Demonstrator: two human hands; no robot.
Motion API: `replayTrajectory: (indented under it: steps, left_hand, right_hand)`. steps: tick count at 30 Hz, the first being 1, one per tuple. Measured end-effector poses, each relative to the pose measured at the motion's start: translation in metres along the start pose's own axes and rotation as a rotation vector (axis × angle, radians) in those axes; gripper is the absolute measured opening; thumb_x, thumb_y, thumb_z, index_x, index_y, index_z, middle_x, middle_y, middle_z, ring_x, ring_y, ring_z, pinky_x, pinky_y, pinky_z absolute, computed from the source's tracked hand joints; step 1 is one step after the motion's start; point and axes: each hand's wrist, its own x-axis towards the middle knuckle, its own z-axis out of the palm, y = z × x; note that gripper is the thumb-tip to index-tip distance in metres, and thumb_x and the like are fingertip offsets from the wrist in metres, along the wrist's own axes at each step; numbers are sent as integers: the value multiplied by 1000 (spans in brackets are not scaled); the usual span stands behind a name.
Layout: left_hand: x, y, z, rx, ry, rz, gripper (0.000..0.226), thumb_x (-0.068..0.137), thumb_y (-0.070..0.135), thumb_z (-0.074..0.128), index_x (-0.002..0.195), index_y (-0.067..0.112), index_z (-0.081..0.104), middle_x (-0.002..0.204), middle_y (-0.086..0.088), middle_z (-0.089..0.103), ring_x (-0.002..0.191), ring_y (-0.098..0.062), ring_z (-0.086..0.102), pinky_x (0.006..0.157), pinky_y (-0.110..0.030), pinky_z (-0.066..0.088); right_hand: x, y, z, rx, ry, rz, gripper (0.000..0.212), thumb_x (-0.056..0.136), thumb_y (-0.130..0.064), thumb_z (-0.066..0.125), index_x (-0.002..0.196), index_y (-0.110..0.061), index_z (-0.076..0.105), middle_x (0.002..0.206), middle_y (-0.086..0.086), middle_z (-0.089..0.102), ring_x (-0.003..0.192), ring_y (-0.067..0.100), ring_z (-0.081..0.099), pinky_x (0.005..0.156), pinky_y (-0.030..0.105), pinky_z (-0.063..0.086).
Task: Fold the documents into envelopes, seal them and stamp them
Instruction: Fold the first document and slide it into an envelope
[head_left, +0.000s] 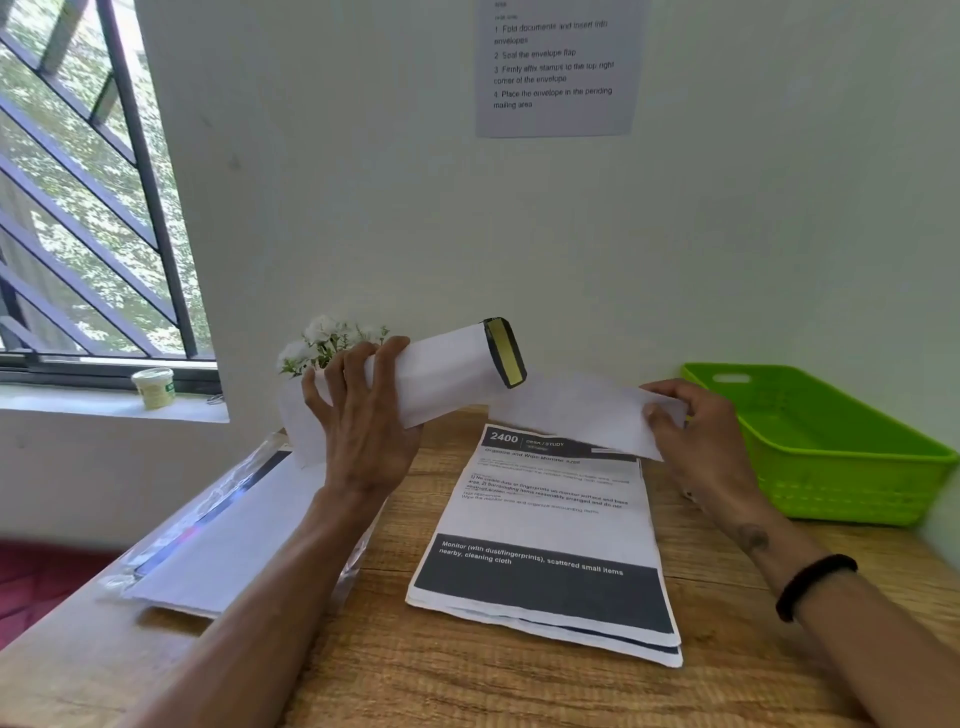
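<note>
My left hand (363, 410) holds a white envelope (441, 374) up above the desk, its open flap with a yellow adhesive strip (505, 351) pointing right. My right hand (696, 431) grips a folded white document (576, 410) by its right end, its left end close to the envelope's mouth and below the flap. A stack of printed documents (550, 535) lies on the wooden desk (467, 675) beneath both hands. A pile of white envelopes in clear plastic wrap (218, 540) lies at the left under my left forearm.
A green plastic basket (831, 452) stands at the right against the wall. Small white flowers (327, 343) sit behind my left hand. An instruction sheet (556, 67) hangs on the wall. A small jar (154, 387) rests on the window sill.
</note>
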Motion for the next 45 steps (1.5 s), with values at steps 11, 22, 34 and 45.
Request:
replayTrajectory:
  steps: [11,22,34,45]
  left_hand:
    - [-4,-4,5,59,-42,-25,94,60,25,89,144,23,47,133,-11,46,131,-35,36,116,-69,20]
    - [-7,-3,7,44,-102,7,96,60,22,89,145,23,45,134,-11,44,132,-36,36,117,-69,16]
    - [-8,-1,9,39,-177,35,98,60,26,89,146,27,43,136,-10,42,135,-35,34,117,-71,15]
    - [-11,9,10,-22,-228,127,101,62,40,93,147,29,40,139,-7,42,138,-34,34,118,-72,13]
  right_hand:
    - [12,1,-4,355,249,240,19,95,-4,63,104,-20,69,101,4,72,93,26,69,78,34,56]
    - [3,1,-1,183,49,74,23,95,-2,61,93,-24,68,91,-1,71,78,16,65,72,30,52]
    - [4,0,-5,88,-29,-1,20,96,-4,62,95,-22,70,92,-8,70,81,15,63,71,28,49]
    - [1,-3,-4,70,-111,-11,24,96,-4,64,94,-27,71,91,-15,70,71,-8,62,64,17,48]
